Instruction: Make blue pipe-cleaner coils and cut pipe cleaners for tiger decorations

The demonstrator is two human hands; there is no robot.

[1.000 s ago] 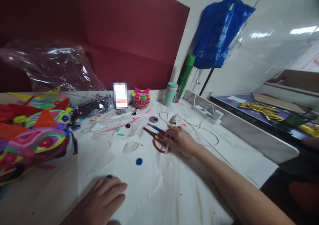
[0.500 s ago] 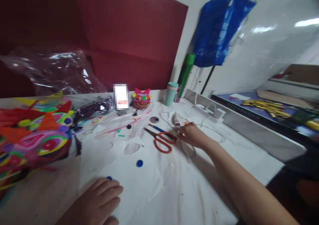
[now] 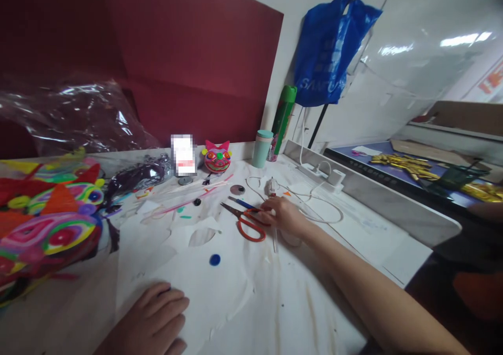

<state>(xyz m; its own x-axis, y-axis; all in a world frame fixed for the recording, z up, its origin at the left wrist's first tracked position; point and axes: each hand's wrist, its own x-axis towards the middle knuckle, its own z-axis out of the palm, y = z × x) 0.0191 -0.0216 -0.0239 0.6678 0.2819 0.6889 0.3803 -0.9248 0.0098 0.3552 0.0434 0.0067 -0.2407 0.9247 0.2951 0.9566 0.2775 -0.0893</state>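
Observation:
My left hand [image 3: 151, 321] lies on the white paper at the lower left, fingers spread a little, with nothing seen in it. My right hand [image 3: 283, 216] reaches across to the red-handled scissors [image 3: 251, 229]; its fingertips are at the upper handle loop, and what they grip is too small to tell. The scissors lie with their blades pointing up-left, beside a blue pen-like tool [image 3: 239, 202]. A glue gun or similar white item [image 3: 271, 186] lies just beyond my right hand. Between the hands sits a blue disc [image 3: 215, 259] on the paper.
Colourful lion-head crafts [image 3: 58, 229] crowd the left side. At the back stand a small pink lion head [image 3: 217, 157], a mint cup [image 3: 262, 150] and a green can [image 3: 283, 117]. White cables and a power strip [image 3: 308, 170] lie at the right back.
My right hand has moved left and closer to the scissors' handles. The view has shifted slightly to the right. My left hand has stayed nearly in place, now covering the small blue piece more.

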